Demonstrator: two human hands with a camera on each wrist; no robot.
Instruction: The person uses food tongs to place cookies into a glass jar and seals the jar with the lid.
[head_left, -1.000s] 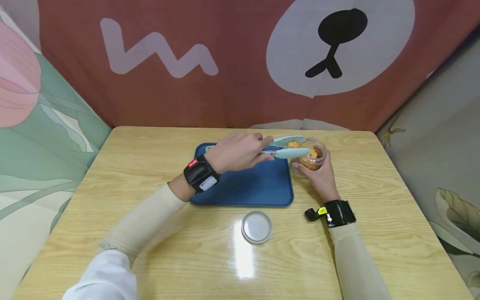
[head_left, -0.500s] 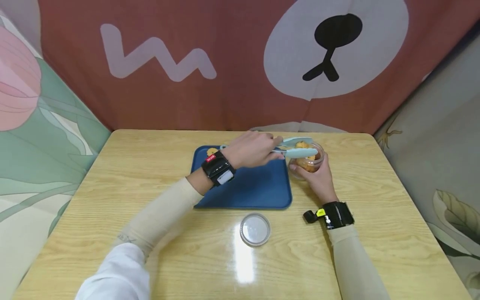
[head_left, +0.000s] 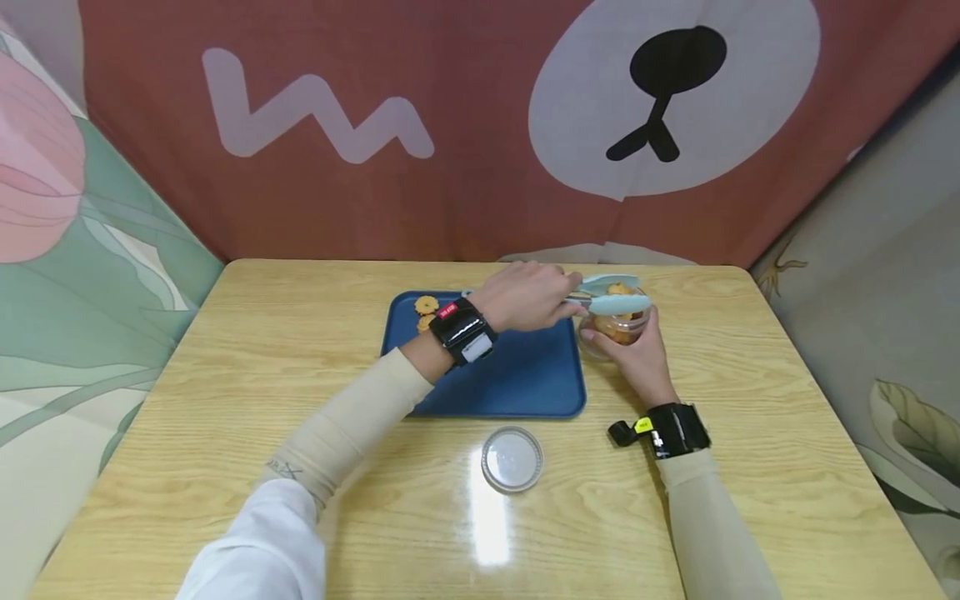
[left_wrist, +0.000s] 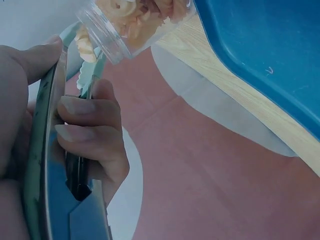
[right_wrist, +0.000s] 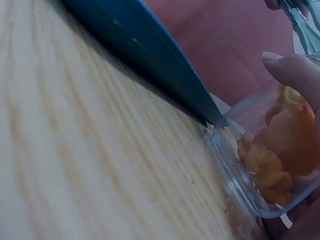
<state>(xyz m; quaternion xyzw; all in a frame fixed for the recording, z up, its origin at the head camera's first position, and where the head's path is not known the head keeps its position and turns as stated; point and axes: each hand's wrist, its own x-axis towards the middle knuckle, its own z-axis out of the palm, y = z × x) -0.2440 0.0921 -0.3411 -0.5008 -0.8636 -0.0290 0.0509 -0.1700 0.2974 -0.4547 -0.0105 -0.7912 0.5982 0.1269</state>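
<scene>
My left hand (head_left: 525, 296) grips light-blue-tipped tongs (head_left: 617, 305), their tips at the mouth of a clear jar (head_left: 598, 347). In the left wrist view, fingers and thumb wrap the tongs' metal arms, and a cookie (left_wrist: 86, 45) sits between the tips just outside the jar's rim. My right hand (head_left: 637, 354) holds the jar by its side; it contains several orange-yellow cookies (right_wrist: 272, 170). In the right wrist view, the jar's base edge is near the wooden table. Behind my left forearm, a blue tray (head_left: 510, 383) bears cookies (head_left: 427, 305), partly hidden by the wrist strap.
A round clear lid (head_left: 512, 459) lies on the wooden table (head_left: 337, 517) in front of the tray. Printed cloth (head_left: 480, 200) hangs along the table's back edge, with more at both sides. The jar stands close to the tray's right edge.
My left hand and the tongs have moved right, bringing the tips across the jar's mouth. Cookies at the tray's left have come into view from behind the arm. My right hand stays nearly still.
</scene>
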